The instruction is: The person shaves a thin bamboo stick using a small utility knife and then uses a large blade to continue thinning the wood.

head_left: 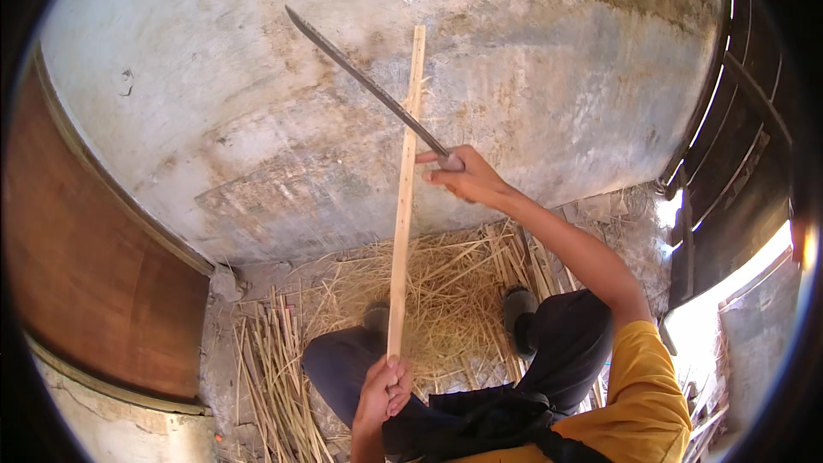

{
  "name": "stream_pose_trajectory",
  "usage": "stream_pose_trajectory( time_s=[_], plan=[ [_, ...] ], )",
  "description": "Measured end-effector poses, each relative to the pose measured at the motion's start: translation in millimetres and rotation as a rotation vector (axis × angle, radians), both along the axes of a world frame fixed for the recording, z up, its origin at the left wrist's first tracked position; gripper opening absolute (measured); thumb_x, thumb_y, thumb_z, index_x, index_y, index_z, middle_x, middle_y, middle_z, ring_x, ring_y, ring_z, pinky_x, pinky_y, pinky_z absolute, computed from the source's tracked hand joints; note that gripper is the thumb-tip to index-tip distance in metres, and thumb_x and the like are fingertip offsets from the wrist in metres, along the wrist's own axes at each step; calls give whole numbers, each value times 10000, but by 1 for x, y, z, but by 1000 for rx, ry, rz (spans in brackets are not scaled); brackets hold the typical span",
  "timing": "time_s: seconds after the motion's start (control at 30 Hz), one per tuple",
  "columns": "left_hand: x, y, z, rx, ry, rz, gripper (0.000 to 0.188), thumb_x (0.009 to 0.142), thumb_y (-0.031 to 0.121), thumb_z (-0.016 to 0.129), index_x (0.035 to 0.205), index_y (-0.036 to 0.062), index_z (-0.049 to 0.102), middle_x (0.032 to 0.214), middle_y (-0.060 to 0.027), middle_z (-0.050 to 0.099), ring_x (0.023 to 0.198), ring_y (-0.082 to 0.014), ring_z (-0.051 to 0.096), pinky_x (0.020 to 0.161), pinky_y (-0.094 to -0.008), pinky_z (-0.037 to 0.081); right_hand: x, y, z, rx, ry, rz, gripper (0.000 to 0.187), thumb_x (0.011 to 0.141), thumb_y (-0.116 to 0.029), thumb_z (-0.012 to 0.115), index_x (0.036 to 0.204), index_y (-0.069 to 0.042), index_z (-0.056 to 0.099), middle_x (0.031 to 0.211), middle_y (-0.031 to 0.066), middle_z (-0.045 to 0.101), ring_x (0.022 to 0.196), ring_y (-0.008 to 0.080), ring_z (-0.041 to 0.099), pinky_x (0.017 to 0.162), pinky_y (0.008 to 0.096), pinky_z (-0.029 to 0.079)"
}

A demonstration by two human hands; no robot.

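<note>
A long, pale split strip [399, 249], which looks like bamboo or wood, stands nearly upright in front of me. My left hand [383, 391] is closed around its lower end, above my left thigh. In my right hand [467, 176] is the handle of a long machete [364, 79], its dark blade slanting up to the left. The blade crosses the strip in its upper part, where thin splinters stick out on the right edge. My right index finger points toward the strip; I cannot tell whether it touches.
Thin shavings [454, 291] cover the floor between my feet. A bundle of narrow strips [279, 381] lies at my left, with more strips at the right. A stained plaster wall [531, 77] rises ahead, a brown wooden panel [94, 257] at the left, dark boards [737, 146] at the right.
</note>
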State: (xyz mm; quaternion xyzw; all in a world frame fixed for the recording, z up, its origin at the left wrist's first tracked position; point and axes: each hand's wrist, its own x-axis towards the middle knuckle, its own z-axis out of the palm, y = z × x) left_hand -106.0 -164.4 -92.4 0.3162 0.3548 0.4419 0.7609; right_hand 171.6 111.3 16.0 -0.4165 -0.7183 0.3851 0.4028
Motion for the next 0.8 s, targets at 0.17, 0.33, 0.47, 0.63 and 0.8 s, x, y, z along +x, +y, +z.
stream_pose_trajectory(
  time_s=[0.17, 0.33, 0.47, 0.63, 0.8],
  plan=[
    [-7, -20, -39, -58, -88, -155, 371, 1090, 425, 494, 901, 107, 466, 575, 1, 369, 375, -105, 332, 327, -260, 320, 11, -51, 0, -289, 276, 47, 401, 989, -319, 760, 1222, -10, 654, 562, -87, 402, 454, 38, 311, 439, 270, 227],
    [-30, -19, -45, -67, 174, -365, 405, 1084, 455, 499, 1065, 52, 532, 770, -53, 558, 601, -130, 564, 531, -266, 507, 19, -76, -13, -360, 476, -79, 312, 972, -299, 775, 1028, -17, 655, 570, -66, 428, 461, 39, 347, 428, 272, 256],
    [-21, -15, -17, 127, 539, -170, 389, 1075, 303, 588, 1297, -13, 542, 1111, -147, 678, 992, -210, 704, 822, -346, 600, 20, -86, -33, -369, 568, -176, 315, 935, -288, 823, 951, -73, 593, 572, -63, 411, 467, 42, 344, 438, 271, 274],
    [31, 17, 26, 487, 922, 170, 497, 957, 151, 763, 1364, -5, 523, 1200, -174, 691, 1043, -259, 714, 914, -371, 581, 19, -102, -35, -413, 642, -213, 323, 924, -291, 837, 920, -77, 594, 575, -54, 447, 467, 44, 372, 438, 269, 290],
    [71, 34, 29, 605, 1179, 102, 436, 943, 209, 780, 1262, 0, 569, 974, -217, 691, 864, -330, 711, 762, -400, 553, 19, -112, -33, -425, 670, -232, 313, 930, -292, 834, 890, -70, 617, 569, -40, 487, 458, 44, 386, 434, 267, 294]
  ],
)
